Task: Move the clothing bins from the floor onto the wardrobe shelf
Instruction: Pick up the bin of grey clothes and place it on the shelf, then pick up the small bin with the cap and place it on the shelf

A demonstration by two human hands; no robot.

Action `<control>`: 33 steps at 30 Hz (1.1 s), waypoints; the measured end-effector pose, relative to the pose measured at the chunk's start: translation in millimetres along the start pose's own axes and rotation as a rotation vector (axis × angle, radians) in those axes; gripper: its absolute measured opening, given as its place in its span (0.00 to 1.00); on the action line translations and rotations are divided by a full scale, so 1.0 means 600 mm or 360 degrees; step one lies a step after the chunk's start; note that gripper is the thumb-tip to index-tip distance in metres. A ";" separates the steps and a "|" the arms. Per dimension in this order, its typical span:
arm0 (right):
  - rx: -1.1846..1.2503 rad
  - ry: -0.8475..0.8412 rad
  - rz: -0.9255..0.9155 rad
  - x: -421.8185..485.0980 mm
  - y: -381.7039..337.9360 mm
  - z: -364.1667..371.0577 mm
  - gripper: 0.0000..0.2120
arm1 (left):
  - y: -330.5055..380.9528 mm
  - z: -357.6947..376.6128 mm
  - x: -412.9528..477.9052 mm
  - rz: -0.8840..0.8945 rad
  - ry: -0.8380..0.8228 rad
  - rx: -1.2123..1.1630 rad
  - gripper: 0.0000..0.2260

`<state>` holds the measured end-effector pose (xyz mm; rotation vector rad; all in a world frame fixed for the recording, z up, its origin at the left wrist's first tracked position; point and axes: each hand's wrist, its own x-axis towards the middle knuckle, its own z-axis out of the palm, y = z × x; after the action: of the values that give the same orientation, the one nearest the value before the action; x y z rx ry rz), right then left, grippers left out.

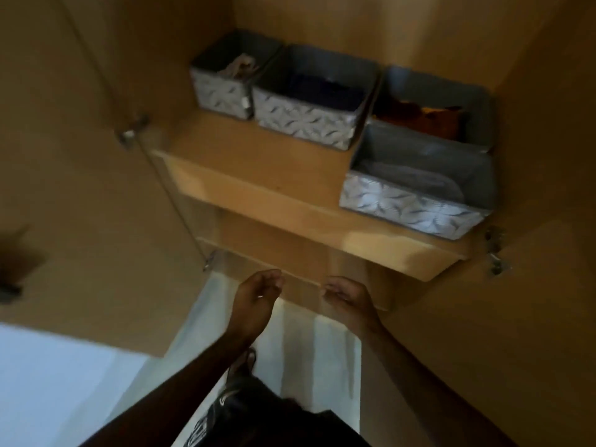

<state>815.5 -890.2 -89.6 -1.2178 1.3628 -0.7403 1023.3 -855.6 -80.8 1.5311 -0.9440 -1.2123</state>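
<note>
Several grey patterned fabric bins stand on the wooden wardrobe shelf. A small bin with light cloth is at the back left, beside a wider bin holding dark clothes. At the right, a bin with orange-brown clothes stands behind a front bin with grey cloth. My left hand and my right hand hang below the shelf's front edge, fingers loosely curled, holding nothing. The frame is blurred.
Open wardrobe doors stand at the left and right, with metal hinges. A lower shelf edge sits under the top shelf. White floor shows below; my foot is on it.
</note>
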 end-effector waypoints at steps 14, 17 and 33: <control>-0.0620 -0.1210 0.0004 -0.158 0.067 0.222 0.12 | -0.149 -0.148 -0.418 -0.0360 0.1146 -0.0214 0.11; -0.0707 -0.1349 -0.0046 -0.210 0.074 0.272 0.10 | -0.172 -0.160 -0.504 -0.0378 0.1338 -0.0294 0.11; -0.1393 -0.2908 -0.0569 -0.785 0.194 0.507 0.11 | -0.326 -0.027 -1.136 -0.0660 0.2878 -0.0747 0.12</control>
<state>1012.3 -352.9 -109.1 -1.9219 -0.2071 0.8697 895.8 -157.9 -92.9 1.6563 0.8078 0.0866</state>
